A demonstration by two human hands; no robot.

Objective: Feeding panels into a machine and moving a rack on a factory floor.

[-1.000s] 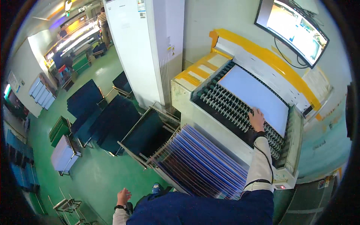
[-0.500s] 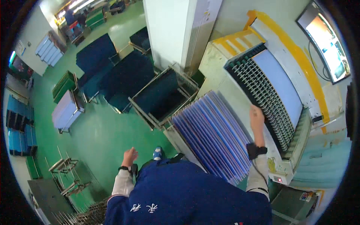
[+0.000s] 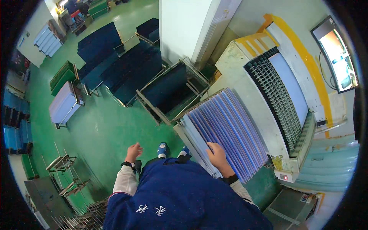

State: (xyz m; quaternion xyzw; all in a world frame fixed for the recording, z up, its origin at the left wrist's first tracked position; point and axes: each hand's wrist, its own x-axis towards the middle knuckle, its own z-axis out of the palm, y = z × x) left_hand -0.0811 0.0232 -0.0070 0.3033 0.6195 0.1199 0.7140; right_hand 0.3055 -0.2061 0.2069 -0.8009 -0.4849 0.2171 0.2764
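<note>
The roller machine (image 3: pixel 251 111) stands at right. Racked panels (image 3: pixel 227 124) stand near, to its left. The right hand (image 3: pixel 218 156) has moved from beside the machine to these panels, transferring work there; its grip cannot be determined. The left hand (image 3: pixel 133 151) hangs empty, loosely spread.

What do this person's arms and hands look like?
Both hands are ungloved. The left hand has a black wristband with a dark, boxy device; the right hand also has a black band at the wrist. Off-white sleeves show below a navy garment.
</note>
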